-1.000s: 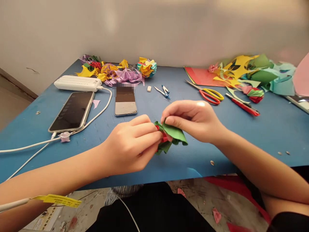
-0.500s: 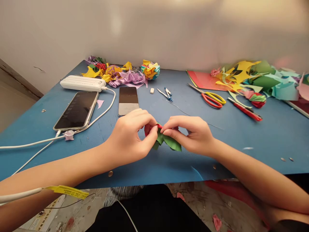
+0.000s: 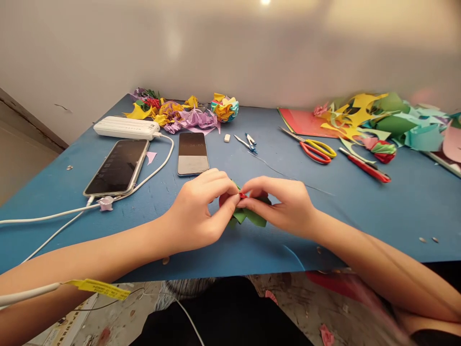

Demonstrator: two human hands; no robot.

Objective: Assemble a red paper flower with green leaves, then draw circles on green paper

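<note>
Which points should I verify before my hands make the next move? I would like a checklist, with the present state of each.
1. Left hand pinching the red and green paper piece: ok.
2. Right hand pinching it too: ok.
3. Red and green paper piece fully visible: not ok, both hands cover part of it.
4. Scissors lying apart from both hands: ok.
5. Thin wire not touching the right hand: cannot tell, it runs close to that hand.

You work in warm, moderate light, with glare on the pale wall (image 3: 230,57), brightest at the top edge. A soft dark streak crosses your right forearm (image 3: 374,264); red material (image 3: 333,283) below blurs.
</note>
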